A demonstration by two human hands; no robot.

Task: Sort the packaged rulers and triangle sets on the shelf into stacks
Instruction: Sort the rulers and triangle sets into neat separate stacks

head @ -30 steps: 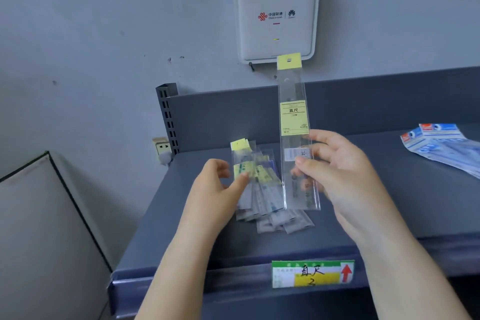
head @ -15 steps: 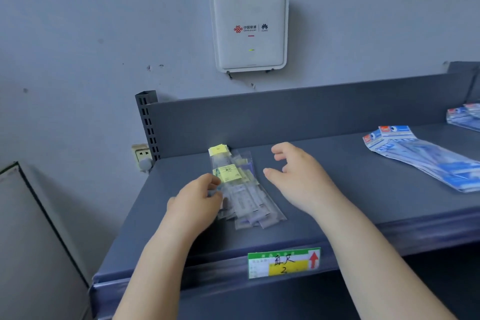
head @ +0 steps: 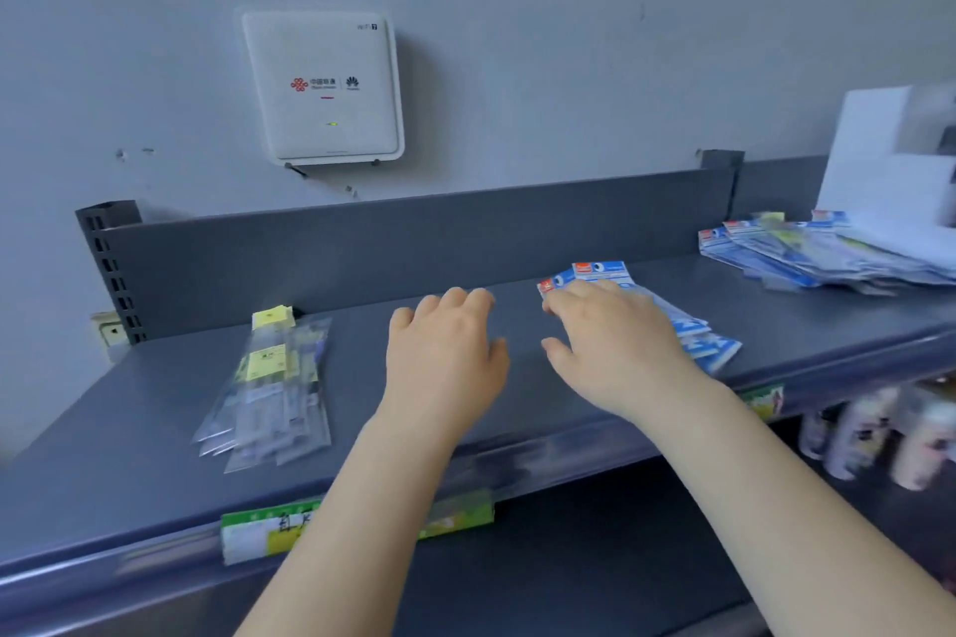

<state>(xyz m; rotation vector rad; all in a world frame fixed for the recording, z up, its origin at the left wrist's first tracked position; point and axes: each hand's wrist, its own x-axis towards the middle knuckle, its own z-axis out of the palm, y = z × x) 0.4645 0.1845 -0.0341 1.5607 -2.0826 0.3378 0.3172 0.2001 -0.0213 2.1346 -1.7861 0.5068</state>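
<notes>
A stack of clear ruler packets with yellow labels (head: pixel 269 383) lies on the left of the grey shelf (head: pixel 155 435). In the middle right lies a small stack of blue triangle-set packets (head: pixel 600 272) with red and blue headers. My right hand (head: pixel 610 341) rests on this stack, fingers spread, covering most of it. My left hand (head: pixel 445 347) hovers over bare shelf between the two stacks, fingers apart, holding nothing. A larger heap of blue packets (head: pixel 807 254) sits at the far right.
The shelf has a grey back panel (head: pixel 414 243) and a green and yellow price label (head: pixel 258 528) on its front edge. A white router (head: pixel 323 88) hangs on the wall. A white box (head: pixel 890 160) stands at the far right; bottles (head: pixel 874 435) fill the shelf below.
The ruler packet held up by my right hand was laid on the left stack. Both hands then left that stack and moved right; my right hand now lies on the blue packets.
</notes>
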